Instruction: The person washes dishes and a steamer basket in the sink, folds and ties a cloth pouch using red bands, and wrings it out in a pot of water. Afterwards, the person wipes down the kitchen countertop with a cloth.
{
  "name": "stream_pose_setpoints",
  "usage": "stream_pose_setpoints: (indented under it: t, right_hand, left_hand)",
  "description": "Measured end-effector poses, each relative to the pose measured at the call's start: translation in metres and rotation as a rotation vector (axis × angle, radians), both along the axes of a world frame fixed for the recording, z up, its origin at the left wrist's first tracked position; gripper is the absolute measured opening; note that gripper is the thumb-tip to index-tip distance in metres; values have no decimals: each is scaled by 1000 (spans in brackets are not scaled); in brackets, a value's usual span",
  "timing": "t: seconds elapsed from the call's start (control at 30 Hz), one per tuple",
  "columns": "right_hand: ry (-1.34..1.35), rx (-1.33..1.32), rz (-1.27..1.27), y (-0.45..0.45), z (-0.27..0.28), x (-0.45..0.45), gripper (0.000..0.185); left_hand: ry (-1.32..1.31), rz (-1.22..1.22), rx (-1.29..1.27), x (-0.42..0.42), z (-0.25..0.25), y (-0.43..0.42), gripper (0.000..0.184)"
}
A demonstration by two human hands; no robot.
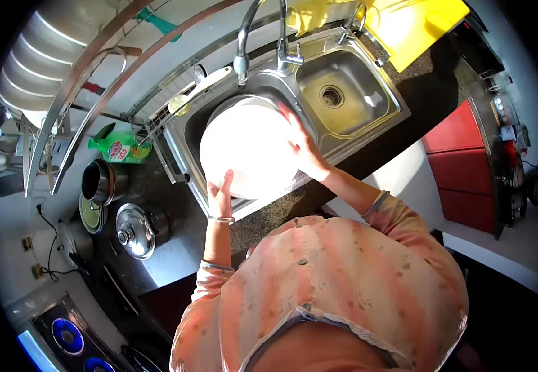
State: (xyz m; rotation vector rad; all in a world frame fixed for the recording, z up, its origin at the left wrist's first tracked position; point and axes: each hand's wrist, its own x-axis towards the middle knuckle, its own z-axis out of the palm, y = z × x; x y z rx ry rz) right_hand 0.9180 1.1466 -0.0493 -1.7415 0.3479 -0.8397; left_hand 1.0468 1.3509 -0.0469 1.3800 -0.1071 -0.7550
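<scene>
A patterned pink and cream top (325, 266) fills the foreground. Beyond it, a wide round white dish (247, 149), bleached by glare, sits over the left sink basin (196, 127), between two bare hands. The left hand (220, 197) grips its near-left edge; the right hand (306, 155) lies along its right side, fingers extended, though whether they clasp it cannot be told. The dish looks stiff and broad, perhaps slippery if wet; weight and fragility are unclear. Opposite sides of the rim seem the surest hold. The faucet (242, 65) stands just beyond.
</scene>
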Motion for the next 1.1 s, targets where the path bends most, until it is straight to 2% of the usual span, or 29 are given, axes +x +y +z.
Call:
stream_pose_setpoints:
  t: [0.03,0.07,0.13,0.17,0.2,0.23,0.27,0.3,0.33,0.37,0.4,0.43,0.47,0.5,0.53,0.57,0.63,0.67,0.7,0.73,0.8,0.83,0.87,0.93,0.97,1.0,1.07,1.1]
  right_hand:
    - [-162,-34,-33,9,15,3,92]
    - [-235,-79,-29,11,17,7,87]
    - [-158,111,113,4,-7,9,75]
    - [-107,251,195,-1,-20,10,70]
    - [-100,305,242,-4,-24,10,65]
    - [-119,299,273,-5,-12,11,60]
    - [-202,164,282,-7,-1,11,55]
    - [-289,33,284,-7,18,11,51]
    - [-271,-137,197,-5,32,7,56]
    - [-249,-306,91,-3,47,2,62]
    - [-231,-462,-25,-1,62,-3,68]
    - [-223,-499,-39,-4,60,-4,73]
    - [-215,-533,-50,-7,50,-5,79]
    - [-142,-161,95,-11,18,-1,79]
    - [11,-289,5,-8,14,-5,78]
    - [165,-420,-79,-4,9,-8,78]
    - [206,-430,-193,1,-19,-10,72]
    - [222,-387,-217,3,-38,-13,69]
    - [334,94,-5,3,-13,-26,62]
    - [334,94,-6,-1,-15,-26,62]
    - [843,225,-74,-19,-28,-16,60]
    - [806,268,-97,-24,-31,-20,67]
    - [807,257,-100,-31,-33,-27,67]
    - [773,407,-200,-37,-5,-44,77]
    - [618,414,-241,-43,-22,-48,82]
    - [613,404,-239,-50,-8,-65,82]
    - [355,329,-213,-60,33,-111,86]
    - [443,277,-162,-74,11,-121,83]
  left_hand:
    - [-76,-7,-30,1,9,0,52]
    - [-223,-62,-36,5,11,3,53]
    - [-469,-100,-15,19,2,8,51]
    - [-713,-130,64,32,3,10,58]
    - [-765,-123,41,36,8,9,65]
    - [-948,-102,7,37,23,4,66]
    - [-1124,-72,-22,35,39,1,67]
    - [-1157,-107,-198,32,56,-3,68]
    - [-1183,-140,-372,31,67,-6,70]
    - [-1321,-115,-368,53,43,3,71]
    - [-1603,-138,-181,57,48,6,92]
    - [-1607,-183,-247,66,39,6,87]
    - [-1535,-204,-232,64,31,1,82]
    - [-1462,-221,-218,61,25,-4,77]
    - [-1318,-212,-126,44,26,-12,71]
    - [-943,-160,-262,38,21,-18,69]
    - [-939,-191,-116,30,23,-17,67]
    - [-1049,-213,76,32,16,-12,66]
    - [-1006,-268,98,34,4,-13,65]
    - [-919,-313,123,40,-17,-14,62]
    - [-413,-294,260,49,-62,-20,59]
    - [-243,-334,273,39,-47,-30,51]
    - [-243,-331,263,31,-39,-40,51]
    - [211,-378,144,15,-27,-58,44]
    - [211,-352,131,1,-21,-69,42]
    - [206,-349,121,-11,-16,-80,42]
    - [259,-383,163,-41,-5,-104,41]
    - [234,-369,166,-66,6,-120,41]
